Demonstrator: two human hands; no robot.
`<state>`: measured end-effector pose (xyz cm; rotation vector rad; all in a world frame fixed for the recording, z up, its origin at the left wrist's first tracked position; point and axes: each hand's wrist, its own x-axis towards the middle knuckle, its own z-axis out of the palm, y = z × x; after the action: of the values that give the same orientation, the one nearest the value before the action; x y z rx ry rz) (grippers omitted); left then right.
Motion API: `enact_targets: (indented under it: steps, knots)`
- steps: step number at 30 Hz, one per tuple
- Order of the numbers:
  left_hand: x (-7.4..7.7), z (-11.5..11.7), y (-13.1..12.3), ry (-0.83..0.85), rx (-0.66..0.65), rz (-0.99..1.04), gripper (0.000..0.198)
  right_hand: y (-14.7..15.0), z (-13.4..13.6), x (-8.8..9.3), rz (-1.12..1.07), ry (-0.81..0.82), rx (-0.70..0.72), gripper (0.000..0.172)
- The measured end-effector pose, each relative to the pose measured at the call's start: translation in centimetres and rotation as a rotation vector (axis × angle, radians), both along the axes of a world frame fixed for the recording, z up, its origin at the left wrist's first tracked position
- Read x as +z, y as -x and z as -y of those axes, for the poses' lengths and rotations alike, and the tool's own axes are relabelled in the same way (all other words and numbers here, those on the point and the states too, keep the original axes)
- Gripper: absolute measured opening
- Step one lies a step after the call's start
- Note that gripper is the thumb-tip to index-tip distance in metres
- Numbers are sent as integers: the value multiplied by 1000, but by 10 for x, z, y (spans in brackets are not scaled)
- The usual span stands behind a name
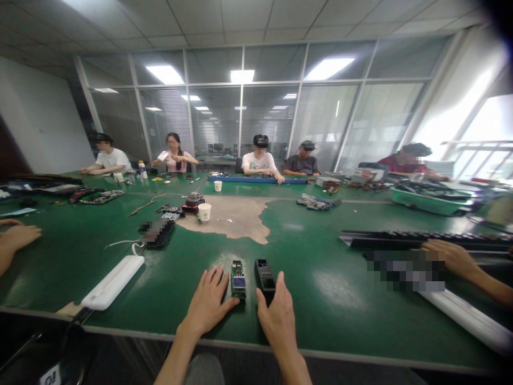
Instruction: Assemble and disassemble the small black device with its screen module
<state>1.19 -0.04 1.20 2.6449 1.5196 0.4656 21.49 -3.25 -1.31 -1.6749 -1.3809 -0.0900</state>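
Observation:
My left hand [208, 305] lies flat on the green table [320, 278], fingers spread, with its thumb touching the near end of a small green circuit board [238, 279]. My right hand [278, 315] rests just to the right, fingers extended, and its fingertips touch the near end of a black plastic housing [265, 274]. The board and the housing lie side by side, close to the table's front edge. Neither hand grips anything.
A white power strip [113, 280] lies at the front left, another white strip [468, 318] at the right. Other people's hands [18, 235] [452, 256] rest on the table at both sides. Paper cups [204, 212], tools and a worn bare patch [236, 216] occupy the middle; several people sit along the far side.

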Motion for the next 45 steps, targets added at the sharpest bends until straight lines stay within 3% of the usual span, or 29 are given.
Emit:
enact_targets:
  steps: [7,13,20,26,37,45]
  knots:
    - [2,2,0,5,-4,7,74,-6,-1,-5,29,13,-16,80]
    - [4,3,0,1,-8,15,71,-3,3,2,-37,55,23,74]
    - [8,4,-2,9,-2,33,70,16,8,42,-207,55,69,72]
    - [9,5,-2,6,-5,31,65,45,3,65,-157,2,157,71]
    - [7,4,0,19,-11,12,64,67,3,53,2,111,139,67]
    - [4,3,0,28,19,34,81,66,6,23,42,157,135,69]
